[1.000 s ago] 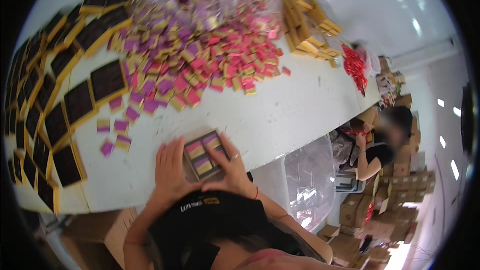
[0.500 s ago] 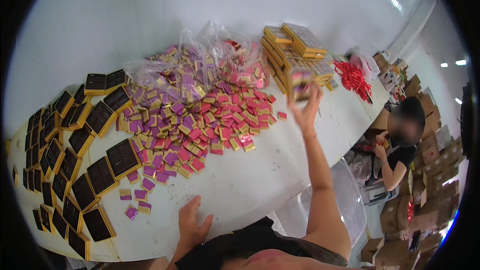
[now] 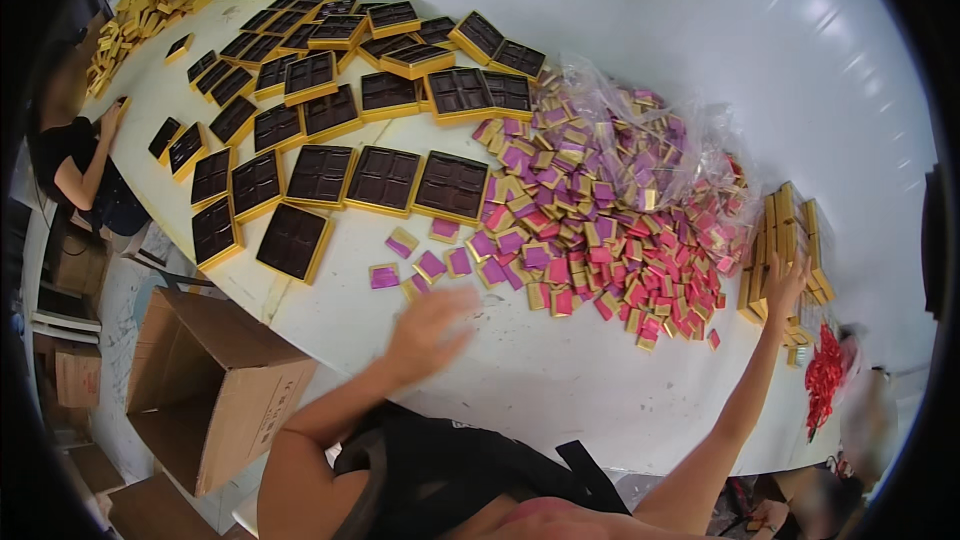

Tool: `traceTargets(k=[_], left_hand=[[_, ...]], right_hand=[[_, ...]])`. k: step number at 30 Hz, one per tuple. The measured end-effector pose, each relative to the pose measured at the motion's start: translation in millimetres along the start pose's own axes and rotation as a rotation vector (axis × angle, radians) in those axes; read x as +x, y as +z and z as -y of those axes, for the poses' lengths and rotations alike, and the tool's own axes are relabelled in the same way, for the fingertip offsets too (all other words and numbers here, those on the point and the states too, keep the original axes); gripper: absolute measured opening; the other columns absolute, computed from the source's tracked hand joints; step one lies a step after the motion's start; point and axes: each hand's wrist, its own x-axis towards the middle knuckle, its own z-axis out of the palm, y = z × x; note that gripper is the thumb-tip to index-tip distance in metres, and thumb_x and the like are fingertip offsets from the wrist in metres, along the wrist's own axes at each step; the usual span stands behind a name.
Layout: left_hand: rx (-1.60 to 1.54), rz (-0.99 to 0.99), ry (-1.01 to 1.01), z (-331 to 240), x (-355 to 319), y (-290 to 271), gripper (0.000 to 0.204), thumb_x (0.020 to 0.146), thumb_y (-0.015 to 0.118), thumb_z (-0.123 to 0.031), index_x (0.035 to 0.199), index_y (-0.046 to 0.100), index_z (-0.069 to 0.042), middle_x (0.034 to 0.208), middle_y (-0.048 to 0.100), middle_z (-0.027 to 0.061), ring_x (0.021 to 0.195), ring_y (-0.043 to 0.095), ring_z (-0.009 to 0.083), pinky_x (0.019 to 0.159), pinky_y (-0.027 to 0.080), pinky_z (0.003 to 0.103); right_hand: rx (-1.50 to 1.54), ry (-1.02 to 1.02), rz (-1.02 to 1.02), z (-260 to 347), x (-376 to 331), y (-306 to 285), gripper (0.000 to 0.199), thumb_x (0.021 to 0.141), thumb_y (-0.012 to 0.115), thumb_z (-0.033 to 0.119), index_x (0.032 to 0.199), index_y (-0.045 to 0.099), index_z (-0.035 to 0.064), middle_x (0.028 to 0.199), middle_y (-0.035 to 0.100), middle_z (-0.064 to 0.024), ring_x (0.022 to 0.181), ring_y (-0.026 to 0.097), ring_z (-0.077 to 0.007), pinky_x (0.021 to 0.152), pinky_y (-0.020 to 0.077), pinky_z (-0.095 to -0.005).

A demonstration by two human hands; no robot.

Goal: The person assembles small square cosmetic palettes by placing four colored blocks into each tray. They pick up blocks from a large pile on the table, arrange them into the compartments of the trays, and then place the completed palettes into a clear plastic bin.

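Observation:
My right hand (image 3: 787, 287) reaches to the stack of gold-edged boxes (image 3: 788, 215) at the right, its fingers against the boxes. Whether it still grips one of them is not clear. My left hand (image 3: 432, 332) is slightly blurred, empty, thumb and fingers apart, above the table just below a few loose purple-and-gold wrapped pieces (image 3: 430, 266). Beyond it a large heap of small pink, purple and gold wrapped pieces (image 3: 600, 230) covers the table's middle. Left of the heap lie many gold-edged boxes with dark compartmented inserts (image 3: 320, 175); the nearest one (image 3: 293, 242) sits at the table's front edge.
Clear plastic bags (image 3: 650, 150) lie over the heap's far side, near the wall. Red ribbons (image 3: 824, 375) hang by the right end. An open cardboard carton (image 3: 225, 370) stands below the front left edge. A co-worker (image 3: 85, 155) sits at the far left, near gold boxes (image 3: 140, 15).
My view has swung left. My right hand has carried the filled box from just in front of the stack onto or against it. My left hand has lifted and moved toward the loose pieces.

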Motion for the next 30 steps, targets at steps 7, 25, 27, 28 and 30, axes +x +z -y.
traceTargets(k=[7,25,27,28,30], left_hand=[[0.584,0.438,0.056,126.7,147.0,-121.2,0.113,0.064,0.087,-0.033,0.156,0.026,-0.006,0.161,0.024,0.0223,0.15,0.019,0.0398,0.123,0.015,0.049],[0.125,0.711,0.165,33.7,62.6,0.5,0.113,0.057,0.086,-0.041,0.151,0.034,-0.005,0.145,0.039,0.0189,0.135,0.037,0.0373,0.113,0.028,0.051],[0.269,0.644,0.362,1.9,57.3,33.8,0.091,0.062,0.084,-0.048,0.136,0.052,-0.006,0.135,0.045,0.0179,0.128,0.041,0.0389,0.109,0.029,0.059],[0.246,0.553,0.427,14.1,44.3,37.8,0.084,0.063,0.085,-0.054,0.128,0.056,-0.008,0.133,0.045,0.0175,0.126,0.042,0.0383,0.108,0.029,0.062],[0.197,0.399,0.367,14.3,31.0,40.6,0.086,0.063,0.084,-0.061,0.126,0.056,-0.01,0.135,0.045,0.0179,0.128,0.041,0.0404,0.108,0.029,0.063]], right_hand=[[0.692,0.459,-0.248,198.5,-279.8,-213.3,0.038,0.098,0.059,0.014,0.133,0.055,-0.0012,0.139,0.052,-0.0182,0.126,0.052,-0.0283,0.099,0.046,-0.0398],[1.336,2.228,0.642,266.5,-613.1,-90.4,0.042,0.098,0.058,0.029,0.132,0.059,0.003,0.134,0.06,-0.0205,0.123,0.058,-0.0294,0.102,0.047,-0.0376],[1.302,2.225,0.653,252.6,-610.7,-92.0,0.043,0.098,0.058,0.029,0.131,0.06,0.0029,0.134,0.06,-0.0204,0.123,0.058,-0.0293,0.103,0.047,-0.0375],[1.288,2.214,0.695,244.6,-603.4,-89.2,0.043,0.098,0.058,0.029,0.131,0.06,0.0028,0.134,0.06,-0.0204,0.123,0.058,-0.0293,0.103,0.047,-0.0375],[1.207,2.223,0.745,235.7,-588.0,-105.3,0.043,0.098,0.058,0.03,0.131,0.06,0.0027,0.134,0.06,-0.0203,0.123,0.058,-0.0292,0.103,0.047,-0.0375]])
